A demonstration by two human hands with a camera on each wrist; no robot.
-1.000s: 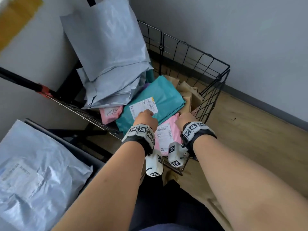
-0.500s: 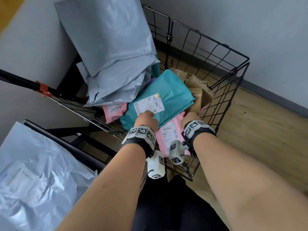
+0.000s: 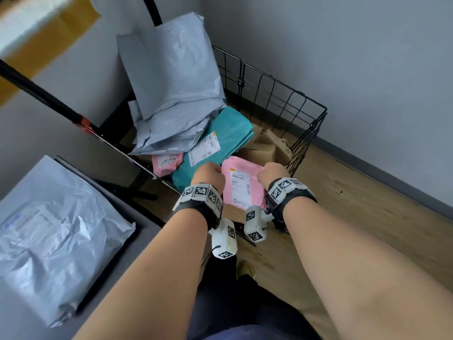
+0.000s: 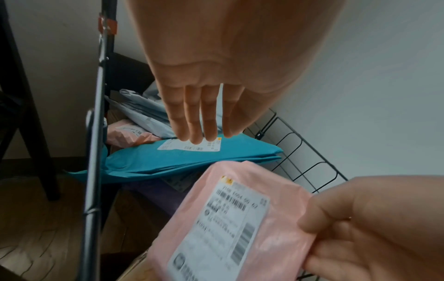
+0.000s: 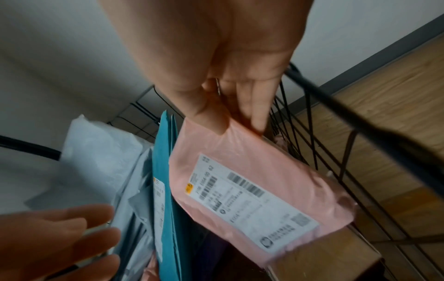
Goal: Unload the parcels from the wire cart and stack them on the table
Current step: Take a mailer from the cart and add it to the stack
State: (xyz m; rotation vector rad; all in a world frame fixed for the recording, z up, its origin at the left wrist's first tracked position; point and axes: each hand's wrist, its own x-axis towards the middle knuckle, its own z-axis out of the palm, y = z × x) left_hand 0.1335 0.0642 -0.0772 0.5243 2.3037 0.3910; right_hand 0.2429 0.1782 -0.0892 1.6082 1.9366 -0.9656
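A pink parcel (image 3: 241, 185) with a white label hangs just above the near end of the black wire cart (image 3: 294, 111). My right hand (image 5: 230, 117) pinches its top right corner between thumb and fingers. My left hand (image 4: 199, 133) is at the parcel's left edge with its fingers straight, above the label of a teal parcel (image 3: 225, 133); whether it touches the teal parcel I cannot tell. In the cart lie large grey mailers (image 3: 171, 94), a smaller pink parcel (image 3: 166, 163) and brown boxes (image 3: 264, 148).
A dark table (image 3: 122, 204) stands at the lower left with a grey mailer (image 3: 49, 229) lying on it. The cart's chrome rail (image 4: 96, 133) runs between cart and table. Grey walls close the far sides, and wood floor lies to the right.
My right hand has lifted the pink parcel up from under the teal one. My left hand has come off the teal parcel's label and moved to the pink parcel's left edge.
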